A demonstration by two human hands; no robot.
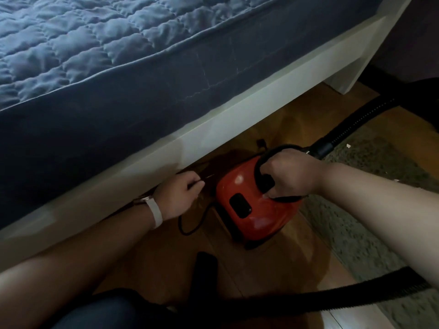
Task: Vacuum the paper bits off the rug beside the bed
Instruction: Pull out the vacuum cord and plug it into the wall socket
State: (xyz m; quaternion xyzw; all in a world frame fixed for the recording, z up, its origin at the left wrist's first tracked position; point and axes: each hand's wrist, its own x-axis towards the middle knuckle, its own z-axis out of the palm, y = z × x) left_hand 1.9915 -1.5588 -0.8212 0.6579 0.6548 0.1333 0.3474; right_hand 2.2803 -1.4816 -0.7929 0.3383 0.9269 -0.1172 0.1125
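You were only setting up, it seemed, with no suction on the rug (pixel 356 222) yet. Your right hand (pixel 288 173) curled round the black handle of the red vacuum (pixel 249 210), which sat on the wood floor just right of your left hand (pixel 180 195). That hand pinched the cord (pixel 190 230) close to the bed (pixel 213 129). White paper bits (pixel 348 146) lay on the rug beyond your right hand — the whole clean-up was left.

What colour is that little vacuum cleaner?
The vacuum cleaner is red, its handle and hose black; the head view shows it best.
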